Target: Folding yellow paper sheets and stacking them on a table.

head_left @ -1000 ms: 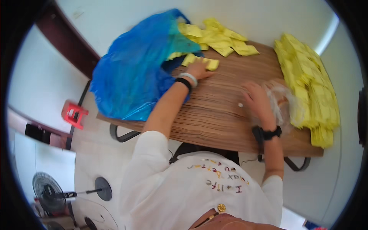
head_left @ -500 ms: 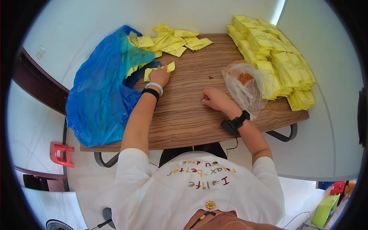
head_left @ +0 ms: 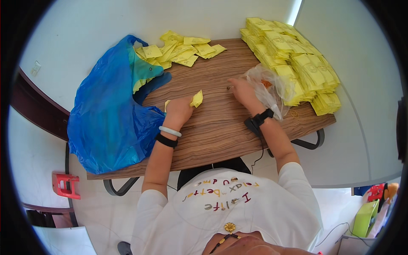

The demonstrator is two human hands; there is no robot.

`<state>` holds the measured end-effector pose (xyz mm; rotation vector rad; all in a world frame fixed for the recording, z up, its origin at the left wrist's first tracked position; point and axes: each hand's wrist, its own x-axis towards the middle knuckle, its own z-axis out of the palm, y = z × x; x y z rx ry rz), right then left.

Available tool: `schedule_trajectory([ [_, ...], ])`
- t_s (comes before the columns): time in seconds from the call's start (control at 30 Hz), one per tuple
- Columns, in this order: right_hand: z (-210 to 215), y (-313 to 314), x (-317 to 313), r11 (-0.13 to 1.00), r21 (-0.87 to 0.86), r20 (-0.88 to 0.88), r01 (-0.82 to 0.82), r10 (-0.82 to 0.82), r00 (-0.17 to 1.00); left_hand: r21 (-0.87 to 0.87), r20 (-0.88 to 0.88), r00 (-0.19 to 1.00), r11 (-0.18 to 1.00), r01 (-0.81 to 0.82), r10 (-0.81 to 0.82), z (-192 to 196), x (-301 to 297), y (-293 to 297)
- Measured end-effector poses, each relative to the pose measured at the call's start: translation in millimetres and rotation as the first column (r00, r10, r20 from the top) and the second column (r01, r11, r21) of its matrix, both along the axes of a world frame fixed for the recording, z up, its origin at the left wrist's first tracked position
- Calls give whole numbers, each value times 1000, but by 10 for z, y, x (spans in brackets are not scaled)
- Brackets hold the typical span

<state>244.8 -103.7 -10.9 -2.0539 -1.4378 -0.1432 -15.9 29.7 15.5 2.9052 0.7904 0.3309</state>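
Note:
My left hand (head_left: 179, 112) is closed around a yellow paper packet (head_left: 197, 99) just above the wooden table; the packet's ends stick out on both sides of the fingers. My right hand (head_left: 245, 91) is over the table's middle right with fingers bent together. A tiny dark object (head_left: 230, 87) shows at its fingertips, too small to name. Touching or just beside that hand is a clear plastic bag (head_left: 278, 91) with orange rubber bands (head_left: 267, 83) inside. Left of my left hand, a large blue plastic bag (head_left: 112, 110) lies open with yellow packets in its mouth.
Loose yellow packets (head_left: 180, 50) are heaped at the table's back left. Bundled packets (head_left: 297, 55) are stacked high at the back right. A few loose rubber bands (head_left: 294, 113) lie near the wooden table's (head_left: 221, 131) right end. A red stool (head_left: 66, 185) stands on the floor at left.
My left hand has drawn the yellow packet away from the blue bag, toward me. My right hand has moved forward to the tiny dark object on the table. The view has shifted slightly.

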Motion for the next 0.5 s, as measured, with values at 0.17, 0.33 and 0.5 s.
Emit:
schedule_trajectory([
  [0.17, -51, 174, 90, 981, -189, 140, -37, 64, 988, 69, -2, 998, 995, -67, 67, -204, 47, -24],
  [0.33, -96, 234, 102, 974, -223, 207, 37, 10, 978, 89, 20, 1000, 996, -9, 7, -208, 21, -86],
  [0.5, 207, 323, -14, 930, -348, -97, -119, 90, 991, 82, 42, 999, 997, 10, -13, -182, -117, -202],
])
